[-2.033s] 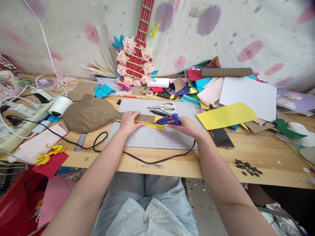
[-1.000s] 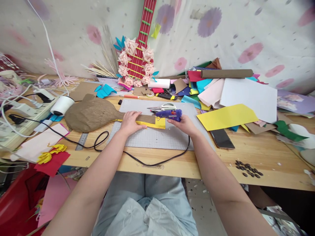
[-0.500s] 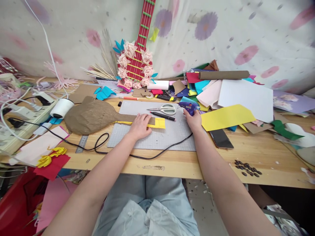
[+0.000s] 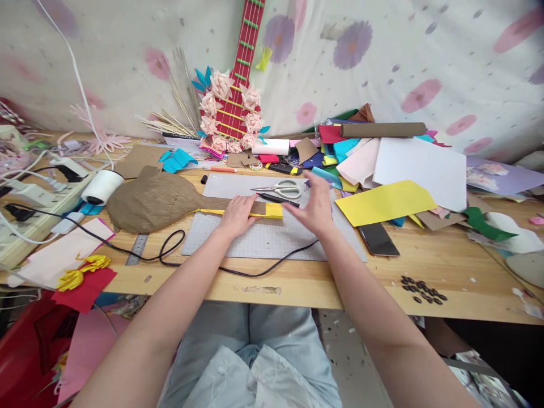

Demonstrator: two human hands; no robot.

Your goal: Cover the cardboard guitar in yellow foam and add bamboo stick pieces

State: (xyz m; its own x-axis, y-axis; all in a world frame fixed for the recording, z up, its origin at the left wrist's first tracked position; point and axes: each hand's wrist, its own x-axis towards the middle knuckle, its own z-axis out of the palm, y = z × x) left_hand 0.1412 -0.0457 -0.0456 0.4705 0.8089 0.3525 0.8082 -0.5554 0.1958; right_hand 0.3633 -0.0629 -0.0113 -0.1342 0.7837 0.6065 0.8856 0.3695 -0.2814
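A brown paper-covered, lute-shaped model (image 4: 153, 199) lies with its rounded body to the left and its long neck across the cutting mat (image 4: 238, 241). My left hand (image 4: 238, 215) grips the neck, fingers over the top and thumb along the near side. Yellow paper (image 4: 274, 211) wraps the neck's right end and shows along its lower edge. My right hand (image 4: 317, 207) is just right of that end, empty, with fingers spread and slightly blurred. Behind it the purple glue gun is mostly hidden. Scissors (image 4: 289, 188) and a black pen (image 4: 278, 199) lie beyond the neck.
A black cord (image 4: 272, 271) crosses the mat's near edge. To the right are a yellow paper sheet (image 4: 386, 204), a phone (image 4: 378, 239) and several dark beads (image 4: 425, 290). A red flower-trimmed model guitar (image 4: 233, 113) stands behind. A power strip (image 4: 46, 209) lies left.
My right hand has let go of the glue gun and moved left toward the neck's yellow end, its fingers opening. My left hand stays on the neck.
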